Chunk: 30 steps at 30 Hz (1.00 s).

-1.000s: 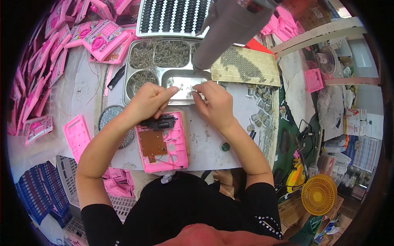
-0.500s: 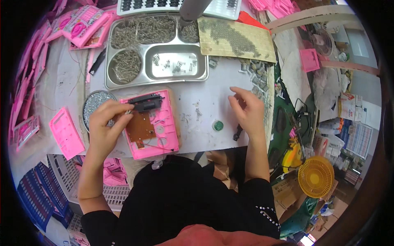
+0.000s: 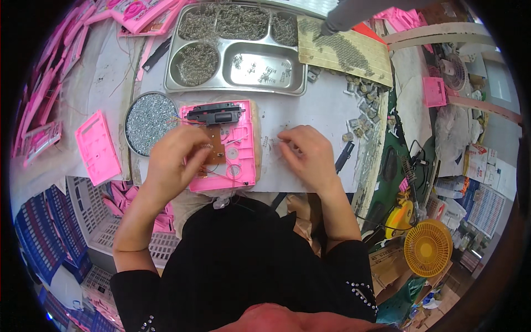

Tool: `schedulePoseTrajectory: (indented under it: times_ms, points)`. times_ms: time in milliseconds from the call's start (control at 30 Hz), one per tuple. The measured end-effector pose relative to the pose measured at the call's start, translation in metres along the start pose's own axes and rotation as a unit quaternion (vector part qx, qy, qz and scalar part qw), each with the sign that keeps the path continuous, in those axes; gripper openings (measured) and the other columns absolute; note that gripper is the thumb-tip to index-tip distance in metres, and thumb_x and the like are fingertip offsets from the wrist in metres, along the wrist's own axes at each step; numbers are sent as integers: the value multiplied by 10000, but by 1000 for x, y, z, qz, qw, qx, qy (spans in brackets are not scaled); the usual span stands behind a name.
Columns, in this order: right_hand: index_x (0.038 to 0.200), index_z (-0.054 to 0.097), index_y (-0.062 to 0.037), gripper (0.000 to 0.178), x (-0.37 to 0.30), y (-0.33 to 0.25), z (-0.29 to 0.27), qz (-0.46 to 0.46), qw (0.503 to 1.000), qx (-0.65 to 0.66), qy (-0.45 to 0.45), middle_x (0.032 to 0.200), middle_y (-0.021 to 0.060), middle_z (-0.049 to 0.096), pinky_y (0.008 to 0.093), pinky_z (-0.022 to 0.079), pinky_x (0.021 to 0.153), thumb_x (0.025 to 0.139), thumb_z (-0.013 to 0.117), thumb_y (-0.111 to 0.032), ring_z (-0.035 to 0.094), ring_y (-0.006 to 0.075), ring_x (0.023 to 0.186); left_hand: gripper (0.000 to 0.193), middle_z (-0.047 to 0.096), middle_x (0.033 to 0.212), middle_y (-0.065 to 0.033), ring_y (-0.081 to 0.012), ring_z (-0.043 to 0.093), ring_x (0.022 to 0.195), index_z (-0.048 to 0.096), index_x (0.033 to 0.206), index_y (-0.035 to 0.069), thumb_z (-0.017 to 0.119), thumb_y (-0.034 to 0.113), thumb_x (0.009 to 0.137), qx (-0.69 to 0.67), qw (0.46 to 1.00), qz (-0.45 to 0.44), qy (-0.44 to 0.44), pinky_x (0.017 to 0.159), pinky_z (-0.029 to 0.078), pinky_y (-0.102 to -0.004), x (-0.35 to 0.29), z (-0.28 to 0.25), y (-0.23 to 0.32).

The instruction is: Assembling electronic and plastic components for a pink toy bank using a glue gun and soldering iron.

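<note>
Pale sheeting covers our worktop (image 3: 326, 102), with pink housings (image 3: 61, 83) heaped at the far left, a grey slotted crate (image 3: 91, 213) at the near left and a yellow basket (image 3: 428, 247) at the near right. Before us, close to the worktop's near edge, lies an open pink casing (image 3: 241, 149), which carries a black module (image 3: 218, 115) along its far end and a brown circuit board (image 3: 217, 155) on its left half. Our left hand (image 3: 178, 152) is over the casing's left side, thumb and forefinger pinching a small coil spring (image 3: 206, 146) above the board. Our right hand (image 3: 311, 155) is apart from the casing, over the worktop to its right, thumb and forefinger separated and the others curled; we cannot tell whether they hold anything. Beside those fingertips lie a few loose springs (image 3: 267, 142). Beyond the casing stands a steel compartment tray (image 3: 243, 78) with springs in its sections, and left of the casing sits a round dish (image 3: 126, 124) full of small silver pieces (image 3: 150, 120). Past the right hand, small metal parts (image 3: 364, 105) lie scattered near the right edge.
</note>
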State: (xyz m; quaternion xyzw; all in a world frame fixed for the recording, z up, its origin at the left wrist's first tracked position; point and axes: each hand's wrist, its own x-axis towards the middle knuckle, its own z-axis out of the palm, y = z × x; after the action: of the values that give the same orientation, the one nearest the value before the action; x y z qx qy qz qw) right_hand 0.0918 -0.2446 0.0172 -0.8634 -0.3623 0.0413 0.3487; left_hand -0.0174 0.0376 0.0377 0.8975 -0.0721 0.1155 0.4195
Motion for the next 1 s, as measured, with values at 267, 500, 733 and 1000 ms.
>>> schedulePoseTrajectory:
  times_ms: [267, 500, 733, 1000]
  points:
    - [924, 722, -52, 144, -17, -29, 3, -53, 997, 51, -40, 836, 80, 677, 363, 524, 650, 788, 765, -35, 646, 273, 763, 307, 697, 1011, -139, -330, 673, 884, 638, 1036, 29, 764, -55, 768, -28, 999, 19, -43, 739, 539, -400, -36, 13, 0]
    - [894, 717, -71, 106, -38, -11, -10, 13, 1000, 16, 5, 825, 73, 678, 380, 521, 656, 798, 757, -54, 638, 278, 767, 307, 697, 1004, -119, -336, 673, 892, 638, 1035, 25, 778, -1, 763, -13, 998, 52, -31, 759, 546, -421, -53, 28, 5]
    - [959, 744, -7, 123, -12, 23, -70, 88, 994, -35, 50, 851, 97, 714, 309, 522, 627, 847, 750, -60, 652, 200, 690, 353, 697, 1084, -112, -341, 649, 1017, 631, 1066, 35, 785, 24, 749, 53, 988, 111, -91, 853, 534, -442, -58, 28, 5]
    - [934, 748, -67, 119, 209, 139, -89, -59, 936, -287, 196, 936, 84, 724, 430, 528, 846, 855, 725, -153, 653, 307, 899, 341, 688, 1092, -135, -370, 654, 998, 631, 1026, 35, 788, -5, 726, 23, 995, 93, -31, 863, 546, -460, -62, 23, 7]
